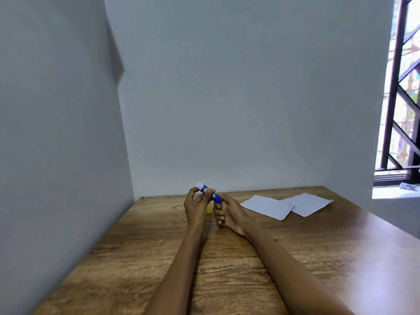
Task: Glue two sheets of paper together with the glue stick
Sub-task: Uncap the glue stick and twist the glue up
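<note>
While both forearms reach out over the wooden table [227, 258], the glue stick [210, 193] sits between the two hands, lifted clear of the tabletop and tilted, its white end up and to the left, its blue end down and to the right. The left hand [196, 206] pinches the upper part, thumb and fingertips closed narrowly around the barrel just below the white end. The right hand [227, 213] is curled in a loose fist around the lower blue end, fingers folded toward the palm. The two hands nearly touch along the stick; whether they actually meet cannot be told.

Just below the glue stick, in the gap between the hands, a small yellow object [210, 209] shows near the tabletop. It is partly hidden by the fingers, and what it is cannot be told.

To the right of the glue stick, well apart from both hands, two white sheets of paper [286, 205] lie flat on the table. The nearer sheet overlaps the edge of the farther one. Both are untouched by either hand.

Behind the glue stick rises a plain grey wall [238, 98]. Far to the right of the glue stick, past the sheets, a window with dark bars [402, 110] lets in daylight.
</note>
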Motion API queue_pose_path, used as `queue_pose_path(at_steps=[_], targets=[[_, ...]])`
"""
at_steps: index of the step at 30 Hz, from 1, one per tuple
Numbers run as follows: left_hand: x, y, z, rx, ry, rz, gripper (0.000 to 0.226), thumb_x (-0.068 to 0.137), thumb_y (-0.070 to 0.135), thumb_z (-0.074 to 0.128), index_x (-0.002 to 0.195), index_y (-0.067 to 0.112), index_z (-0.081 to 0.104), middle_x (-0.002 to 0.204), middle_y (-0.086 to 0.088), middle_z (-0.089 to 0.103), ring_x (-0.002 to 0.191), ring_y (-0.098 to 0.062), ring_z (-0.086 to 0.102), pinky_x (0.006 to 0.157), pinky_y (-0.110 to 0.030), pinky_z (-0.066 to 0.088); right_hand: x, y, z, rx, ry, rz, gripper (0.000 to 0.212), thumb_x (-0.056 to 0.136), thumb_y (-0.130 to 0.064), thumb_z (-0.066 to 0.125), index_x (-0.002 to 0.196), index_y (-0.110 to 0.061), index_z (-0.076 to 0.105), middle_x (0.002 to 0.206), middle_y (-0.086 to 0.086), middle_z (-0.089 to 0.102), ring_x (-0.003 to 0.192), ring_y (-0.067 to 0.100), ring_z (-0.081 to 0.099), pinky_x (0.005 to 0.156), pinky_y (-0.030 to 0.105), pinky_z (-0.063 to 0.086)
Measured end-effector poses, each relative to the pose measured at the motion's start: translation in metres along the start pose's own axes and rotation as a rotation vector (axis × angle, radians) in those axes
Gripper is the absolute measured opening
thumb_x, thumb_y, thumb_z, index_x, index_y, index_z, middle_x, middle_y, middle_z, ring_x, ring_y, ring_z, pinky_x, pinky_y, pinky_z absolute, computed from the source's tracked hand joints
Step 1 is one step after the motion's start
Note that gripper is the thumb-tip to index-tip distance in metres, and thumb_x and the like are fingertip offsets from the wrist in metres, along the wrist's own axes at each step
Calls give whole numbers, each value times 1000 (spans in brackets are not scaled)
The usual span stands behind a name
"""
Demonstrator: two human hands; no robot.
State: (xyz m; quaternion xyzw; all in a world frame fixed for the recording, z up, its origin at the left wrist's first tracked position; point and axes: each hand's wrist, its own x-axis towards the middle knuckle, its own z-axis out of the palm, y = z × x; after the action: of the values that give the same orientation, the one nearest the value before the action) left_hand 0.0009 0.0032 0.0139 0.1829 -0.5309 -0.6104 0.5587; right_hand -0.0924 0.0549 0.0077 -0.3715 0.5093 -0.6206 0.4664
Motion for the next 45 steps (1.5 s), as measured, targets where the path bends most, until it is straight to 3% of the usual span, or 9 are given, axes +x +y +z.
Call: queue_pose_path(at_steps=[5, 10, 15, 19, 23, 28, 33, 40, 45], targets=[[3, -2, -5, -8, 102, -9, 11, 84, 6, 66, 85, 14, 58, 86, -17, 70, 79, -24, 67, 74, -29, 54, 3, 6, 7, -54, -1, -67, 34, 99, -46, 35, 97, -16, 51, 58, -3, 40, 44, 9, 36, 48, 23, 33], [1, 1, 0, -12, -4, 24, 7, 87, 7, 63, 91, 9, 58, 88, -15, 72, 83, -19, 70, 72, -20, 58, 5, 4, 2, -22, 58, -25, 55, 93, -63, 28, 60, -20, 38, 46, -6, 30, 37, 8, 26, 39, 20, 25], [-1, -2, -2, 27, 60, 22, 16, 86, 6, 64, 100, 2, 57, 93, -19, 70, 86, -23, 68, 79, -30, 53, 5, 8, 2, -30, 63, -75, 38, 99, -50, 30, 91, -19, 50, 57, -4, 44, 42, 8, 39, 43, 21, 36], [-2, -2, -4, 76, 46, 18, 22, 84, 8, 67, 102, 0, 59, 93, -20, 71, 88, -25, 68, 84, -32, 52, 4, 5, 1, -115, 80, -14, 37, 99, -45, 28, 80, -19, 46, 51, -8, 34, 37, 6, 28, 37, 17, 24], [-5, -1, 2, 88, -10, 47, 8, 86, 8, 64, 94, 7, 60, 90, -14, 72, 81, -12, 69, 69, -14, 53, 4, 3, -1, -65, 92, 14, 52, 95, -60, 26, 66, -20, 42, 45, -8, 34, 35, 6, 25, 33, 17, 20], [-2, 0, -6, 40, 68, 28, 16, 88, 9, 63, 102, 2, 59, 95, -15, 71, 86, -15, 69, 74, -20, 53, 6, 7, 3, -142, 40, -56, 40, 99, -48, 30, 102, -15, 53, 55, -6, 41, 42, 7, 36, 42, 21, 30], [-3, 2, 0, 32, 4, 52, 6, 88, 9, 63, 92, 13, 62, 86, -9, 72, 75, -3, 71, 66, -12, 53, 5, 2, 0, -85, 49, 7, 52, 94, -58, 29, 60, -22, 40, 48, -7, 30, 39, 8, 25, 39, 20, 23], [-2, 5, -5, 18, 65, 50, 7, 87, 5, 63, 92, 8, 61, 97, -21, 70, 83, -18, 67, 84, -30, 52, 4, 9, -6, -70, -37, -104, 23, 101, -37, 35, 94, -17, 42, 60, -6, 45, 45, 7, 39, 45, 23, 36], [-3, 5, -1, -16, 23, 34, 7, 88, 8, 62, 90, 14, 61, 91, -15, 71, 84, -15, 69, 80, -26, 54, 5, 5, -9, -62, -90, -24, 43, 99, -46, 28, 76, -14, 43, 52, -6, 41, 43, 8, 36, 48, 25, 33]])
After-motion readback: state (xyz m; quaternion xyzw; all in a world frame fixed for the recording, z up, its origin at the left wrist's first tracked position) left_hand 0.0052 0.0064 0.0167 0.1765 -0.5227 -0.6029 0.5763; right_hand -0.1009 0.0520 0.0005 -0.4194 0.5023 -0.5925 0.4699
